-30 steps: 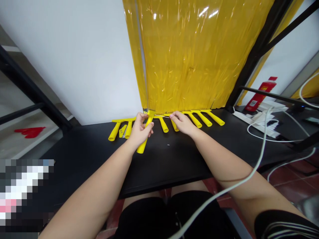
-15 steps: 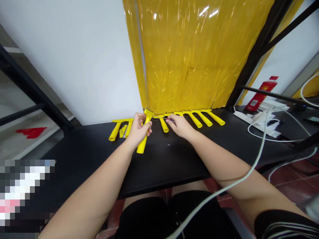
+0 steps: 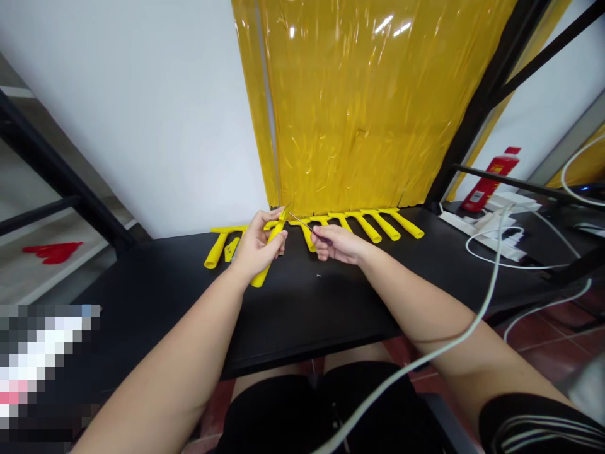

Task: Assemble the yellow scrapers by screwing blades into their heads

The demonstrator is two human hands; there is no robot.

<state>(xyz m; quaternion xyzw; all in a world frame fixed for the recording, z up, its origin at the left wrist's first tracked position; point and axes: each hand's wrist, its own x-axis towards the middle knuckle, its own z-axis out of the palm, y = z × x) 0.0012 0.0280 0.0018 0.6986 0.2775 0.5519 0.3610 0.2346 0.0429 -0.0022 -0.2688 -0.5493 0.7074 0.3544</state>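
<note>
Smooth, slightly shiny plastic can be seen on the held yellow tool (image 3: 263, 275), and pretty much the same finish is shared by the row of yellow tools (image 3: 216, 251). On the thin-shafted tool (image 3: 299, 222), bare-looking metal is shown. Loads of glare gets thrown back by the yellow curtain (image 3: 359, 101), basically glossy, crinkly plastic sheet. The tabletop (image 3: 288, 321) is finished in fairly smooth matt black.

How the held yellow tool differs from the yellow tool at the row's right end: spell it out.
The held tool is gripped in the left hand; the end tool lies on the black table. In view, the held tool slants down to the lower left; the end tool slants to the lower right. Both are yellow and tubular.
</note>
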